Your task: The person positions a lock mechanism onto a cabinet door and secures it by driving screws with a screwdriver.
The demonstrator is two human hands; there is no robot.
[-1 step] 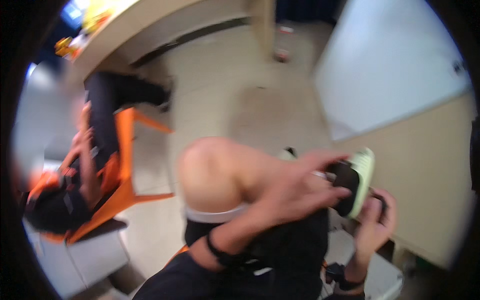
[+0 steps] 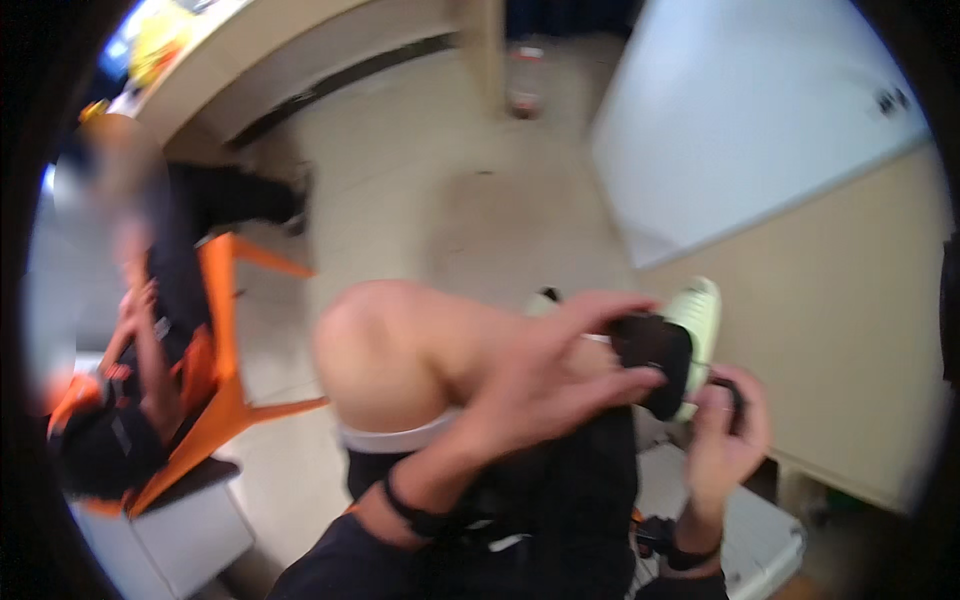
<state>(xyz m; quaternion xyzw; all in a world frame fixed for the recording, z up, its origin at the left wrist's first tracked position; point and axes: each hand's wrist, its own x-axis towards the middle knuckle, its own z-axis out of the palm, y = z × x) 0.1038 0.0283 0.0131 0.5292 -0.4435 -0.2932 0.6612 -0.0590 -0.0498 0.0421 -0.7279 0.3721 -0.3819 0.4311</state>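
My bent leg (image 2: 385,350) lies crossed, bare at the knee, with a pale green shoe (image 2: 700,315) on its foot. A flat, rounded black piece (image 2: 655,362) sits at the ankle against the shoe; its kind is unclear. My left hand (image 2: 540,385) closes around it, fingers above and thumb below. Beside the shoe's lower end, my right hand (image 2: 727,440) pinches a small dark thing (image 2: 736,402), mostly covered by the fingers. A thin dark line seems to run from it toward the shoe. Black bands circle both my wrists.
At left another person sits on an orange chair (image 2: 222,320), hands together. A curved table (image 2: 240,60) stands beyond, and a clear bottle (image 2: 526,85) on the floor. To the right are a white panel (image 2: 750,120) and a beige board (image 2: 830,330). A white box (image 2: 755,540) is below my right hand.
The whole picture has shifted left and sharpened a little. Both hands keep nearly the same hold at the shoe.
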